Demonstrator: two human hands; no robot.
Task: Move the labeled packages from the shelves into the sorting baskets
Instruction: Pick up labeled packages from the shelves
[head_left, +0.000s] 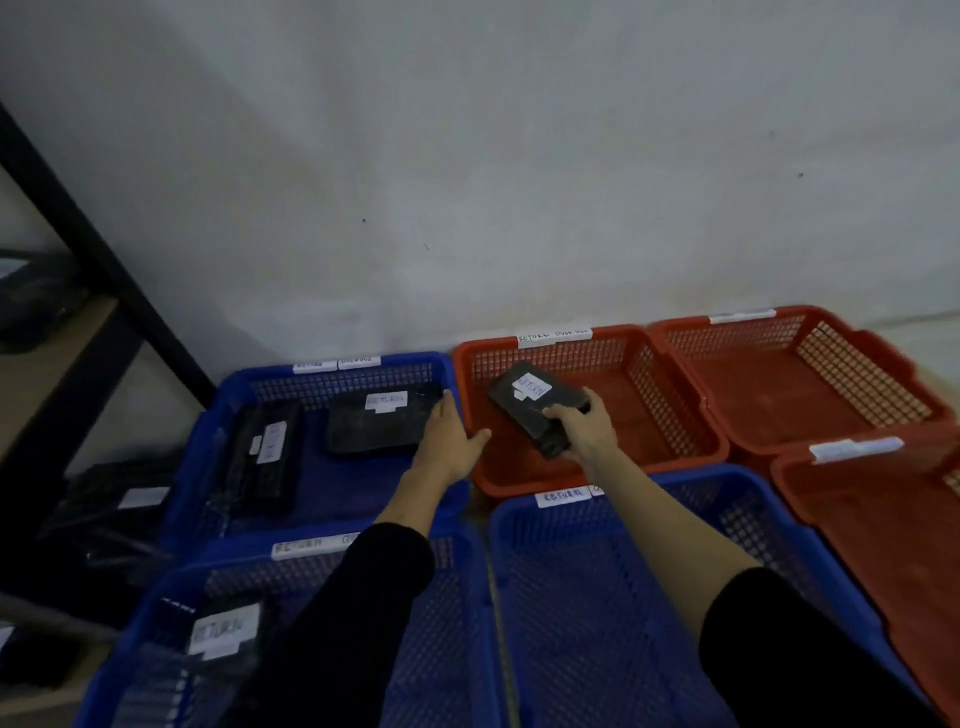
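Note:
My right hand (584, 428) grips a black package (530, 402) with a white "RETURN" label, holding it over the inside of the red basket (670, 410) in the back row. My left hand (449, 434) lies open with straight fingers over the right edge of the back blue basket (332, 366), next to a flat black labeled package (376, 423). A second black package (265, 454) lies at that basket's left side. The near left blue basket (467, 623) holds another labeled package (218, 631).
A near blue basket (649, 597) sits under my right forearm. Two more red baskets (810, 384) (883, 519) stand at the right. A black shelf frame (104, 260) slants at the left, with dark packages (114, 509) on its lower level. A grey wall is behind.

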